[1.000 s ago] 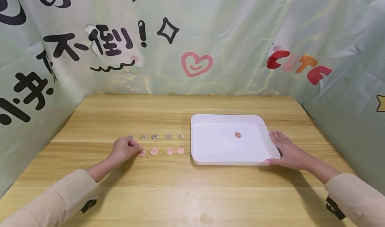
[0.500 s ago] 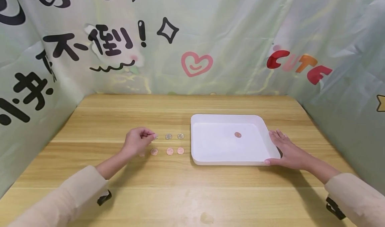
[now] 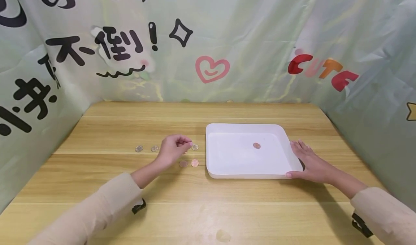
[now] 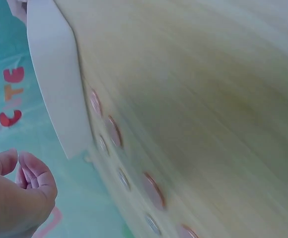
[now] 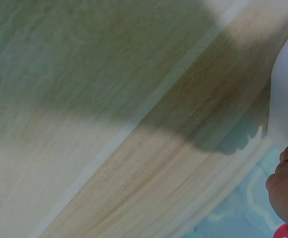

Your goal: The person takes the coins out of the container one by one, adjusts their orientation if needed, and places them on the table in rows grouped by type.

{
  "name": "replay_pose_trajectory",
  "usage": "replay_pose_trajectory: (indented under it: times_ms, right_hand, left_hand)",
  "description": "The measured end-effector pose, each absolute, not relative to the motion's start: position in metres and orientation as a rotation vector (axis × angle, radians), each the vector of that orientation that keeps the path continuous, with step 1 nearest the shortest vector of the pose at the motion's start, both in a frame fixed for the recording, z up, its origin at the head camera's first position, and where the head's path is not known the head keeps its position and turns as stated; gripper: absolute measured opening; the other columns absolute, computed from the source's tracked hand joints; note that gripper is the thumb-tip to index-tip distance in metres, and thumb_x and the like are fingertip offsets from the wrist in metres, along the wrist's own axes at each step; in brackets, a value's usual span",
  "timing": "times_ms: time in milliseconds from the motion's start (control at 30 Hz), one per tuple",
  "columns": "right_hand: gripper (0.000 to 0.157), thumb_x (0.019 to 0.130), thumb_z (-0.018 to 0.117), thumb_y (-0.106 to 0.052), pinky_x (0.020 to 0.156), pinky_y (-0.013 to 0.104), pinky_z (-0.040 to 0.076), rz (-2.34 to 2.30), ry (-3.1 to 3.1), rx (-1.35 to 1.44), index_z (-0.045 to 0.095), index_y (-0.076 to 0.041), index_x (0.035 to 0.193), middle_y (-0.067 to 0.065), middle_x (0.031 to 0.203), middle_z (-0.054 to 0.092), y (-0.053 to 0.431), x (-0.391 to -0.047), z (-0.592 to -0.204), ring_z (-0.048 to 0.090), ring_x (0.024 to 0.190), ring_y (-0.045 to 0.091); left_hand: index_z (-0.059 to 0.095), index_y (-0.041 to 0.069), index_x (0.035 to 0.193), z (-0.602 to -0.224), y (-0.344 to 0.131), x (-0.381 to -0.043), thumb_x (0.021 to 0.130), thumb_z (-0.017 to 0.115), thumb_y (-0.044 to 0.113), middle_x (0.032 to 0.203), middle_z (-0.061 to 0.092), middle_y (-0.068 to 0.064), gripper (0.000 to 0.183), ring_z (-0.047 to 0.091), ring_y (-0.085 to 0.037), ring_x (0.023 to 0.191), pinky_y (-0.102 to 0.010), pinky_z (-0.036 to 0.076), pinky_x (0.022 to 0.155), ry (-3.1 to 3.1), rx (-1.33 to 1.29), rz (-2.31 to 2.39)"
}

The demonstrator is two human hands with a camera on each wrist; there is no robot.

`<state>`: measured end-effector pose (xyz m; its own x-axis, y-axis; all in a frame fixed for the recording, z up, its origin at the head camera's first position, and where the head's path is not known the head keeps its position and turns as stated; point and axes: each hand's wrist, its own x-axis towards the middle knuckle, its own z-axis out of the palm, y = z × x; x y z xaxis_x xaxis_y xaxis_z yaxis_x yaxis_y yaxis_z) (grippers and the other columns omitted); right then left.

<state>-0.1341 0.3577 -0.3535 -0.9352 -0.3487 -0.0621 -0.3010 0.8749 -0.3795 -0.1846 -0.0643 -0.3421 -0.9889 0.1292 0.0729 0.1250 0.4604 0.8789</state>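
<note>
In the head view my left hand (image 3: 173,150) hovers over the coin rows left of the white tray (image 3: 214,169). Thumb and forefinger pinch a coin, hidden by the fingertips. Near them lies a silver coin (image 3: 195,147), with a copper coin (image 3: 195,163) below it. Farther left are two silver coins (image 3: 139,148). More coins of both rows show in the left wrist view, such as a copper coin (image 4: 154,191). My right hand (image 3: 312,163) rests against the tray's right side, fingers outstretched, thumb at the front corner. One copper coin (image 3: 256,145) lies inside the tray.
The wooden table (image 3: 260,209) carries tray and coins. A printed curtain (image 3: 253,50) stands behind it and along both sides. Dark straps (image 3: 139,206) show at both sleeves.
My left hand has moved right, from the far left of the coin rows to near the tray. The left silver coins are uncovered again. My right hand and the tray have stayed put.
</note>
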Motion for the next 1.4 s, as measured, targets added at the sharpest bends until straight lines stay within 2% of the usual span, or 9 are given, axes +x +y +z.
replay_pose_trajectory:
  times_ms: [300, 500, 667, 967, 1300, 1400]
  right_hand:
    - [0.108, 0.074, 0.072, -0.044, 0.115, 0.048, -0.007, -0.571, 2.922, -0.52, 0.011, 0.014, 0.142, 0.039, 0.145, 0.014, 0.358, -0.134, -0.354, -0.001, 0.139, 0.046]
    - [0.108, 0.074, 0.072, -0.045, 0.116, 0.045, -0.008, -0.566, 2.925, -0.522, 0.012, 0.014, 0.142, 0.039, 0.145, 0.014, 0.358, -0.133, -0.354, -0.001, 0.139, 0.046]
    - [0.108, 0.074, 0.072, -0.045, 0.115, 0.051, -0.003, -0.57, 2.923, -0.507, 0.012, 0.013, 0.142, 0.038, 0.146, 0.014, 0.358, -0.134, -0.353, 0.0, 0.139, 0.046]
    - [0.108, 0.073, 0.073, -0.045, 0.114, 0.054, -0.001, -0.584, 2.922, -0.498, 0.012, 0.013, 0.142, 0.038, 0.146, 0.014, 0.357, -0.134, -0.354, 0.0, 0.139, 0.046]
    - [0.108, 0.074, 0.073, -0.045, 0.112, 0.057, 0.001, -0.592, 2.918, -0.499, 0.011, 0.011, 0.143, 0.037, 0.146, 0.014, 0.358, -0.134, -0.354, -0.001, 0.14, 0.046]
    - [0.108, 0.073, 0.073, -0.044, 0.111, 0.059, 0.003, -0.598, 2.917, -0.498, 0.012, 0.012, 0.143, 0.037, 0.146, 0.014, 0.358, -0.134, -0.355, 0.0, 0.139, 0.046]
  left_hand:
    - [0.067, -0.001, 0.088, -0.343, -0.017, -0.187, 0.082, 0.068, 0.01, 0.079, 0.065, -0.009, 0.012, 0.051, -0.009, 0.067, -0.017, 0.043, 0.061, 2.599, 0.278, 1.708]
    - [0.067, -0.001, 0.088, -0.346, 0.011, -0.189, 0.083, 0.068, 0.01, 0.081, 0.065, -0.011, 0.012, 0.052, -0.009, 0.068, -0.016, 0.044, 0.061, 2.571, 0.366, 1.724]
    - [0.067, -0.003, 0.087, -0.348, 0.034, -0.193, 0.082, 0.068, 0.009, 0.081, 0.066, -0.014, 0.012, 0.05, -0.008, 0.066, -0.013, 0.042, 0.06, 2.575, 0.435, 1.738]
    - [0.067, -0.003, 0.087, -0.351, 0.074, -0.202, 0.081, 0.069, 0.008, 0.079, 0.066, -0.014, 0.012, 0.049, -0.005, 0.064, -0.01, 0.04, 0.056, 2.518, 0.407, 1.799]
    - [0.068, -0.001, 0.084, -0.351, 0.115, -0.204, 0.081, 0.07, 0.009, 0.075, 0.065, -0.008, 0.011, 0.051, -0.005, 0.065, -0.01, 0.039, 0.054, 2.54, 0.334, 1.758]
    - [0.067, -0.002, 0.085, -0.351, 0.124, -0.205, 0.081, 0.07, 0.008, 0.072, 0.063, -0.007, 0.011, 0.056, -0.006, 0.063, -0.01, 0.038, 0.052, 2.509, 0.271, 1.79]
